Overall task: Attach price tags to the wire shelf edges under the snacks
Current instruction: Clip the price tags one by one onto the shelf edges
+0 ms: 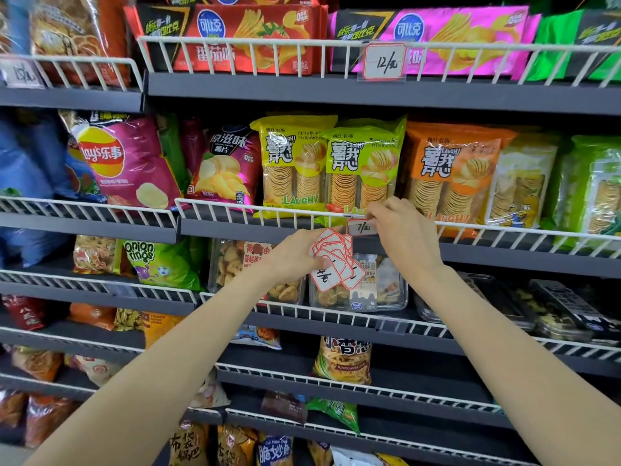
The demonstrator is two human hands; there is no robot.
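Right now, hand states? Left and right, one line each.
Left hand: closed on a fanned stack of price tags.
Right hand: fingers pinching a price tag at the wire shelf edge.

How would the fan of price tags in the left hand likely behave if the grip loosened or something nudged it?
The price tags look like thin, light card, so they would probably flex easily. They sit fanned and overlapping in the left hand, so they may slide apart and scatter if the pinch eased. Their surfaces look smooth, probably slippery against each other.
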